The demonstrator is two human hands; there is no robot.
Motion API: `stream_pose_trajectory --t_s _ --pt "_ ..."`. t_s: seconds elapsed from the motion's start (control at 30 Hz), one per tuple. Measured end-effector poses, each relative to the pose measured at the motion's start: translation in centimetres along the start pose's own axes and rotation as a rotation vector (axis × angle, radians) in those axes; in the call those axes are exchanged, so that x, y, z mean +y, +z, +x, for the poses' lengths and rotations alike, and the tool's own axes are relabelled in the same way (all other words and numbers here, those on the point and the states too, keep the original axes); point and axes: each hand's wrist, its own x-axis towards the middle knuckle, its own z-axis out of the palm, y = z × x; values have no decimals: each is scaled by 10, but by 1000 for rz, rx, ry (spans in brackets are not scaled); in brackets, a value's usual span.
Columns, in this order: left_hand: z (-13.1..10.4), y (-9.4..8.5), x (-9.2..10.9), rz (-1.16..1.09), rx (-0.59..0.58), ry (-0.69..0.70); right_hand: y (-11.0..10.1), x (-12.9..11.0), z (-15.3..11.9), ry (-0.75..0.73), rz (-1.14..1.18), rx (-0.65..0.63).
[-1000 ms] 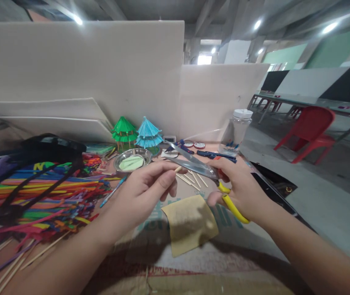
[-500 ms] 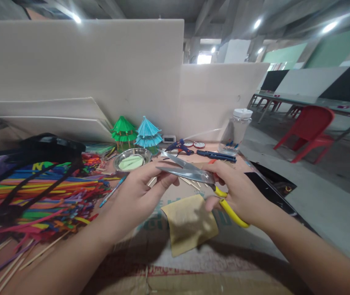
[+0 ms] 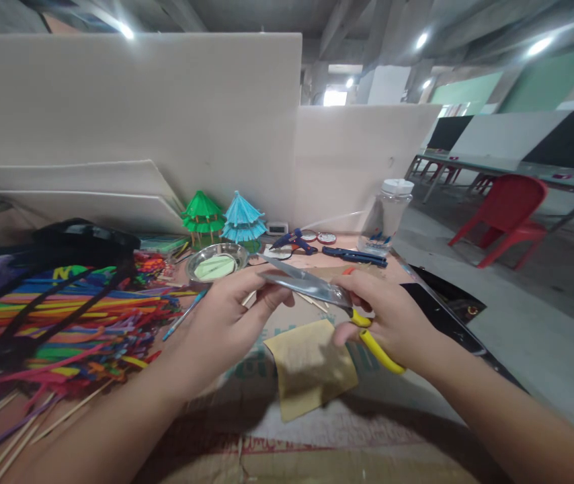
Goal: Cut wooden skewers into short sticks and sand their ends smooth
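Note:
My right hand (image 3: 388, 316) is closed on the yellow handles of a pair of scissors (image 3: 312, 288), whose blades stand slightly apart and point left. Beside the blade tips, my left hand (image 3: 241, 323) has its thumb and fingers pinched together; what they hold, if anything, is too small to make out. Below both hands a yellow paper square (image 3: 312, 373) lies on printed cardboard (image 3: 216, 410). Thin wooden sticks (image 3: 312, 302) show behind the blades.
A metal bowl (image 3: 239, 254) holds pale green papers. Behind it stand green (image 3: 201, 218) and blue (image 3: 243, 222) paper umbrella-like models. A glue gun (image 3: 292, 240) and a jar (image 3: 386, 215) are farther right. Colourful strips (image 3: 75, 302) and a blue pen (image 3: 185, 314) lie left.
The scissor blades have come slightly closer together, and the handles in my right hand have shifted a little left. My left hand has hardly moved.

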Motion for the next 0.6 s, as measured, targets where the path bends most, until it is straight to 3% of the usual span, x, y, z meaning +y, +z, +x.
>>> stream_pose_trajectory --t_s 0.13,0.37,0.47,0.6 --pt "3 -5 2 -29 -13 -38 4 0 -1 52 41 -16" --pt "9 -24 6 -88 308 -133 -8 13 3 234 181 158" --pt "8 -24 4 -48 276 -114 -9 17 4 207 212 173" --pt "8 -15 -2 -14 133 -51 -4 10 5 149 231 64"
